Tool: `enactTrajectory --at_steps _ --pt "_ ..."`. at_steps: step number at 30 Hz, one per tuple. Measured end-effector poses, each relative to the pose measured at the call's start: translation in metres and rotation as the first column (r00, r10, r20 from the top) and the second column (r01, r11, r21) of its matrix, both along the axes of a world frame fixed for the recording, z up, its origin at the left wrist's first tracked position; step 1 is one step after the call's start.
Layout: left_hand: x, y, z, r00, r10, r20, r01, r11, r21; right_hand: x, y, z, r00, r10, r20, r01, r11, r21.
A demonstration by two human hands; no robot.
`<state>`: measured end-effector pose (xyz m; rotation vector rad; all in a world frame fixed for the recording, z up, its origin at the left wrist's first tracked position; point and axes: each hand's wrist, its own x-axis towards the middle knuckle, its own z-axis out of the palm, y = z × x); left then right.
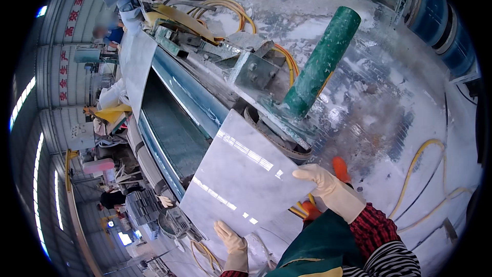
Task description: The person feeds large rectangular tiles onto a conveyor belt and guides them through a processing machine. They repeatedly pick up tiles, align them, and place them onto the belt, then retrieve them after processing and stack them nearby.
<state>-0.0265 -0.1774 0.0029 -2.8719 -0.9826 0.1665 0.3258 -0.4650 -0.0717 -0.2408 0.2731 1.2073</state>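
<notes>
A square, polished pale grey stone slab lies tilted across the near end of a conveyor, reflecting strips of light. My right hand, in a cream rubber glove, grips its right corner; the thumb lies along the edge and the other fingers are mostly hidden. At the slab's near left edge, my left hand holds it in a matching glove, fingers against the edge. Beyond it runs the dark conveyor belt between blue rails. Another pale slab rests farther along the conveyor.
A thick green post and a metal bracket stand right of the conveyor. Yellow hoses cross the wet, dusty floor. Large blue rollers are at the far right. One person is at the far end, another at left.
</notes>
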Motion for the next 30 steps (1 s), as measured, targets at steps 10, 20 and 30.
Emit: enactTrajectory --at_steps 10,20,30 --pt "0.005 -0.011 -0.019 0.998 -0.028 0.063 0.022 0.995 0.102 0.108 0.02 0.103 -0.135 0.473 0.871 0.813 0.555 -0.175" --pt "-0.007 -0.016 -0.024 0.998 -0.057 0.037 0.054 0.994 0.095 0.135 0.139 0.081 -0.318 0.503 0.804 0.791 0.608 -0.067" --pt "-0.011 -0.017 -0.031 0.994 -0.063 0.087 0.052 0.992 0.118 0.133 0.11 0.099 -0.235 0.411 0.881 0.845 0.534 -0.023"
